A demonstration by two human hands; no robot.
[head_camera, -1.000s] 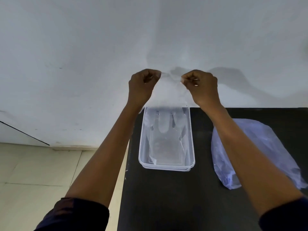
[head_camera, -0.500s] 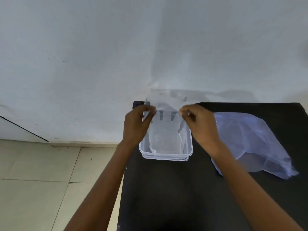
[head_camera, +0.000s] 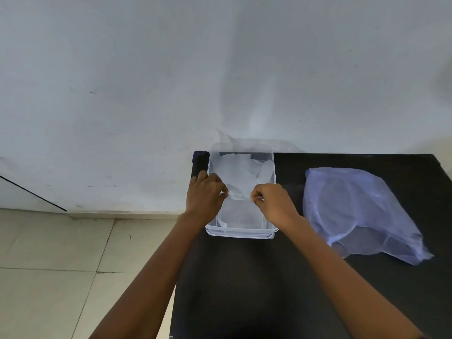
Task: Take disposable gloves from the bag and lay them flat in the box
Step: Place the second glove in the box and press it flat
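At frame centre, the left hand (head_camera: pixel 205 196) and right hand (head_camera: pixel 272 204) each pinch an edge of a clear disposable glove (head_camera: pixel 241 178), holding it over the open transparent box (head_camera: pixel 241 233). The box sits at the black table's (head_camera: pixel 256 277) far left corner, against the white wall (head_camera: pixel 220 69). The pale plastic bag (head_camera: pixel 362 211) lies right, well apart, with bare tabletop between.

Wall (head_camera: pixel 146 81): ahead of you, plain white, faintly scuffed.
Floor (head_camera: pixel 49 265): pale tiles at your lower left.
Table (head_camera: pixel 244 277): black top, butted against wall.
Light: soft, diffuse.
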